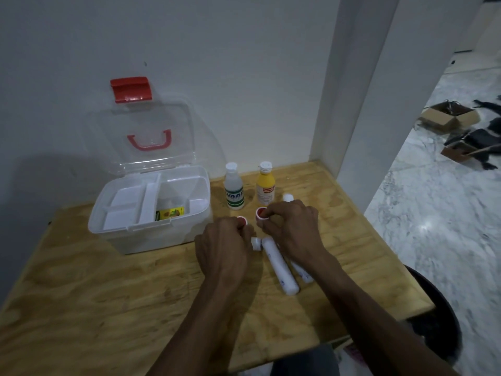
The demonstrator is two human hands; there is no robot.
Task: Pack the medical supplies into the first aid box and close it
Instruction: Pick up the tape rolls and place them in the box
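Note:
The clear first aid box (173, 229) stands open at the left of the wooden table, its lid (141, 137) leaning on the wall, a white tray and a yellow packet (170, 213) inside. My left hand (225, 245) grips a small red-capped container (242, 220). My right hand (290, 226) grips another red-capped container (262, 213). Two white tubes (279, 264) lie on the table between and under my hands. A clear bottle (234, 187) and a yellow bottle (266, 185) stand upright behind them.
A small white object (288, 197) lies right of the yellow bottle. The table (108, 294) sits in a wall corner; its right edge drops to a marble floor with cardboard boxes (450, 118). A dark round stool (439, 321) is at lower right.

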